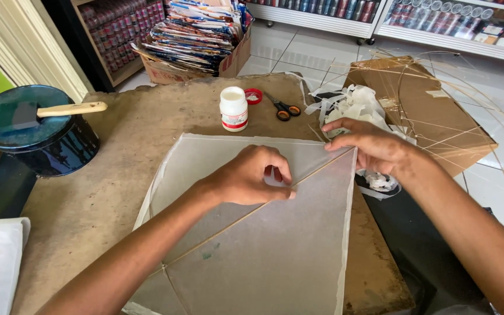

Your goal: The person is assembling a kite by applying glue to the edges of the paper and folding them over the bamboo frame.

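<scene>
A translucent white paper sheet point(275, 245) lies flat on the brown work table point(118, 175), with a thin bamboo stick point(234, 224) running diagonally across it. My left hand point(252, 175) rests on the sheet's middle, fingers curled and pinching a small white paper strip against the stick. My right hand point(368, 143) presses down on the sheet's far right corner, where the stick ends, fingers spread flat. A second stick crosses near the sheet's lower left.
A white glue bottle point(233, 108), its red cap point(254, 95) and orange-handled scissors point(282, 107) stand beyond the sheet. A dark round tin point(36, 137) with a wooden-handled tool sits left. Paper scraps point(354, 105), a brown board with thin sticks point(421, 111) and a box of printed sheets point(196, 41) lie behind.
</scene>
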